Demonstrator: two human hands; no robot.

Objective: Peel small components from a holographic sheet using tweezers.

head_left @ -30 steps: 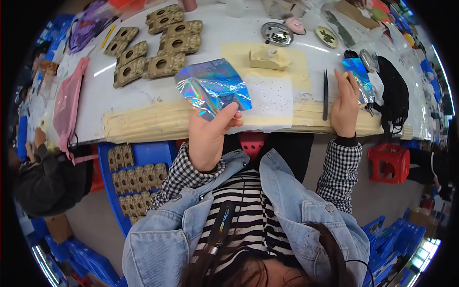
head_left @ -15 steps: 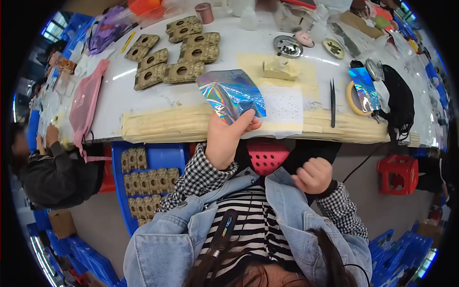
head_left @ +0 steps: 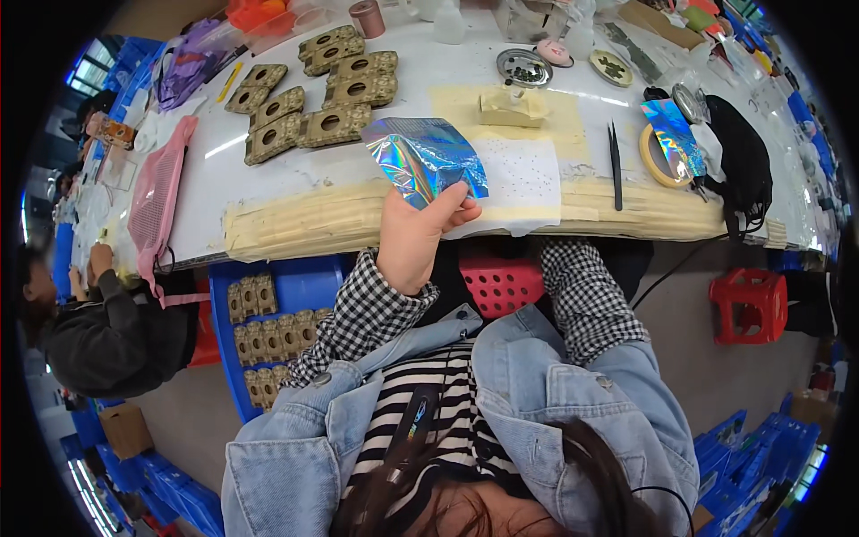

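Note:
My left hand is closed on a shiny rainbow-silver foil sheet, thumb on top, just above the padded front edge of the table. Whether the foil is a flat sheet or a pouch I cannot tell. My right forearm, in a checked sleeve, reaches forward to the table's edge; the hand itself is hidden beneath it. Left of the foil lie several camouflage-patterned toy tank hull parts, each with a round hole. Right of the foil lies a white sheet with small dots, below a tape-covered block.
Black tweezers, a roll of tape and a black mesh bag lie at the right. Small dishes hold tiny parts. A blue tray with more hull parts sits below the table. A co-worker sits at left.
My right hand, a loose fist in front of my body before, has gone forward and out of sight under the table edge. My left hand keeps the foil in almost the same place.

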